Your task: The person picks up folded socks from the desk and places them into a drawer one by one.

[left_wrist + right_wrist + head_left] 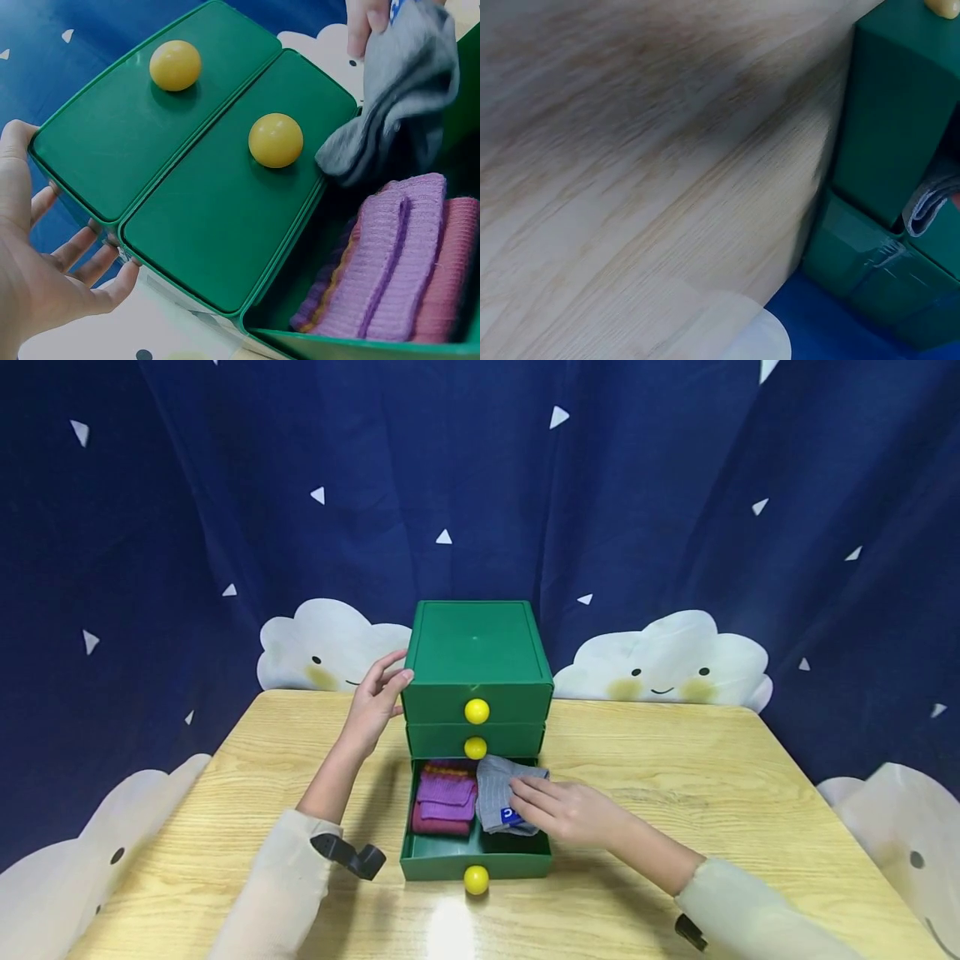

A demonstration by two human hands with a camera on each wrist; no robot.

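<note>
My right hand (564, 810) grips a folded grey sock (493, 789) with a blue label, over the right part of the pulled-out bottom drawer (438, 867). In the left wrist view the grey sock (409, 90) hangs bunched below those fingers. Folded purple and red ribbed knits (444, 802), which look like socks, lie in the drawer's left part. My left hand (369, 706) rests against the left side of the green drawer cabinet (480, 643), its fingers spread along the edge. In the right wrist view only an edge of the grey sock (930, 195) shows.
Two upper drawers with yellow knobs (477, 711) are closed above the pulled-out one. The cabinet stands on a light wooden table (660, 760). Behind the table hangs a dark blue curtain (480, 468) with white triangles and clouds.
</note>
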